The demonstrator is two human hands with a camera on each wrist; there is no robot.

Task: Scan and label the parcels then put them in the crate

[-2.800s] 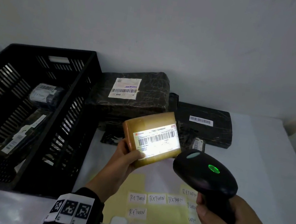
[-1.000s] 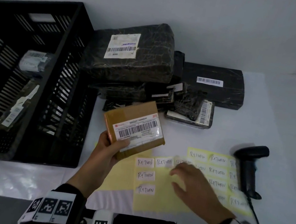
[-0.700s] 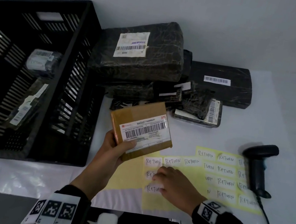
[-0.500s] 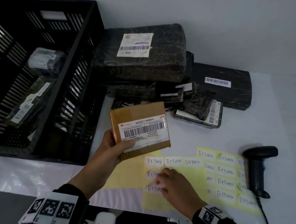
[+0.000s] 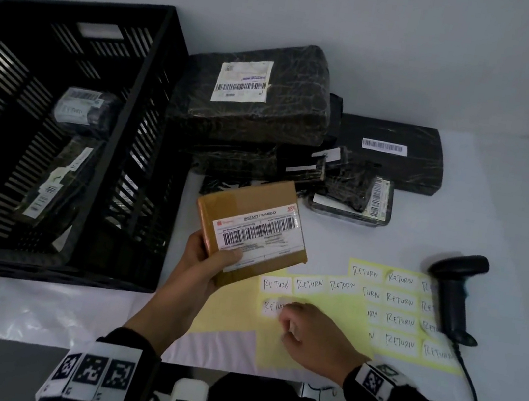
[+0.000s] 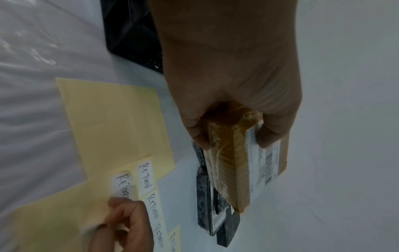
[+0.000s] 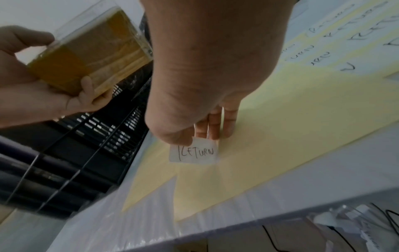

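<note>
while left hand [image 5: 208,260] grips brown parcel [image 5: 251,229], right hand [image 5: 313,340] pinches return label [image 7: 194,151].

Looks like a small parcel returns / packing station, some back-room shipping desk rather than a home. Giveaways: a black slatted crate [image 5: 58,140] at the left of the frame with labelled packages in it, a pile of black-wrapped parcels [image 5: 255,95] with barcode labels at top centre, a handheld barcode scanner [image 5: 456,293] lying at the right, and yellow sheets of handwritten "RETURN" stickers [image 5: 403,302] at lower right, all on a plain white table [image 5: 480,206] against a bare wall.
</note>
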